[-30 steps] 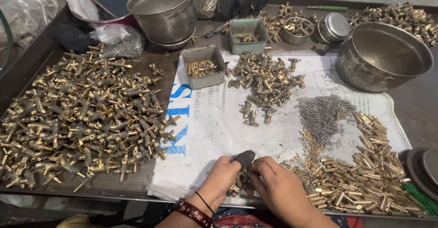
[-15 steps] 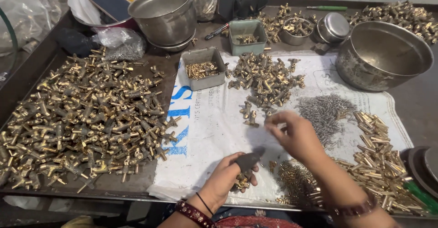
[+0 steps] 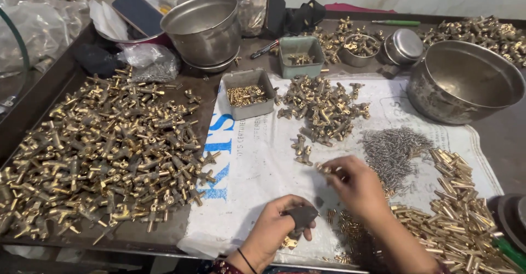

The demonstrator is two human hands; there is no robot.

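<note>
Brass fitting [image 3: 324, 169] was pinched in the right hand [image 3: 356, 186], which had reached out from the left hand [image 3: 276, 231], itself closed around a dark tool [image 3: 301, 217].

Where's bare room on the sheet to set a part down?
Bare white sheet lies between the grey tray, the brass fittings cluster and the left hand. Crowded: big brass pile at left; screws and brass tubes beside the right hand.
</note>
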